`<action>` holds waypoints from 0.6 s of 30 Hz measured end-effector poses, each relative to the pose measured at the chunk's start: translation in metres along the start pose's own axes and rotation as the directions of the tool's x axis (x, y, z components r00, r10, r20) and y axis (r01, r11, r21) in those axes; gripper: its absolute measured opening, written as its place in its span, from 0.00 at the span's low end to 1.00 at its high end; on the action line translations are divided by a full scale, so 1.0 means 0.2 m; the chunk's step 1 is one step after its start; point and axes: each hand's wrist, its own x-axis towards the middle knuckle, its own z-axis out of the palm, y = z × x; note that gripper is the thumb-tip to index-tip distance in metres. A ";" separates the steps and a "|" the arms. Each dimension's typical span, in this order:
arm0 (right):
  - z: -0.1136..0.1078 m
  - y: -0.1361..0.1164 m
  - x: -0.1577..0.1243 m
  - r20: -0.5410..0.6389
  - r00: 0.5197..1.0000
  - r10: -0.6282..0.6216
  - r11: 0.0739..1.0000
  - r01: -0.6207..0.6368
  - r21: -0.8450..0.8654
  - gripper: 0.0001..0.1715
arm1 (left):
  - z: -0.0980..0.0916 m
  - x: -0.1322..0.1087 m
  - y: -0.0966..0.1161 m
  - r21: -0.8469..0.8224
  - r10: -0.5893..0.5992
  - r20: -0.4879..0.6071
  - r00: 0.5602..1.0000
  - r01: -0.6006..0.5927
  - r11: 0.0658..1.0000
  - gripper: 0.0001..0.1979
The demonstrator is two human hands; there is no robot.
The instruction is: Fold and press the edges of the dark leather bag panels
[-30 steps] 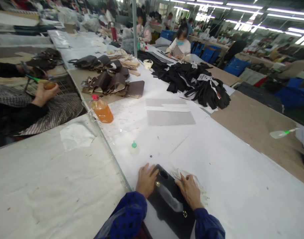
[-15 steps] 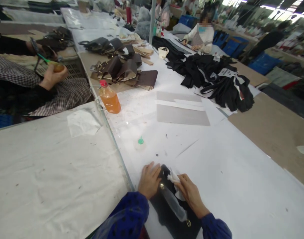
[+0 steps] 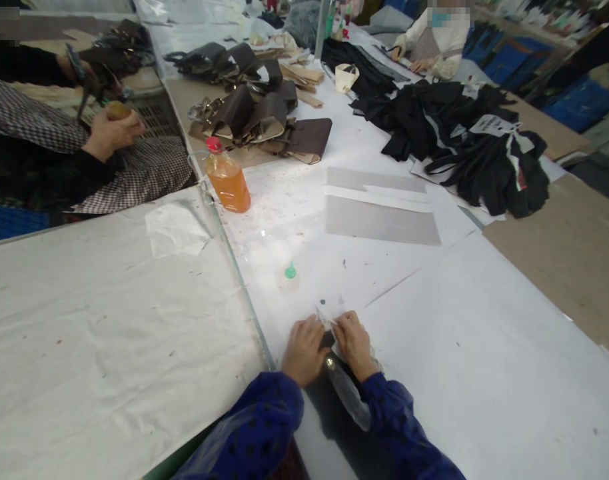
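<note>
A black leather piece [image 3: 340, 427] lies on the white table near its front edge, with a plastic-wrapped strap [image 3: 349, 397] and gold-coloured metal on it. At its far end, my left hand [image 3: 305, 350] has bent fingers closed on the leather's edge. Opposite it, my right hand [image 3: 354, 343] pinches a thin white cloth [image 3: 326, 320] at the same end. The two hands' fingertips are close together. Part of the cloth shows beside the right wrist. A small pot with a green top [image 3: 290, 272] stands beyond the hands.
An orange bottle [image 3: 229, 181] stands by the table seam, before brown leather pieces [image 3: 264, 120]. A grey sheet [image 3: 382, 217] lies mid-table; black straps [image 3: 434, 130] are piled behind it. At the left, a person's hand [image 3: 109, 133] holds a round object. Another person sits far back.
My right hand has moved up and left to the leather's far end, beside my left hand, bringing the cloth. The view has shifted, so the background sits farther right and higher.
</note>
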 end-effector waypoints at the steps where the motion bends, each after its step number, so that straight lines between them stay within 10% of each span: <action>1: -0.02 0.02 -0.03 0.004 1.000 0.004 1.000 -0.004 0.005 0.12 | 0.00 0.00 0.00 0.001 0.002 0.001 1.000 -0.002 1.000 0.23; 9: -0.25 0.23 -0.50 -0.013 0.997 0.080 0.996 -0.079 0.046 0.23 | 0.02 0.00 0.01 0.005 0.013 -0.018 1.000 -0.013 1.000 0.22; 18: 0.00 0.02 0.04 0.010 0.993 0.120 0.988 -0.121 0.095 0.13 | 0.04 -0.01 0.01 0.029 0.031 0.001 1.000 -0.031 0.999 0.20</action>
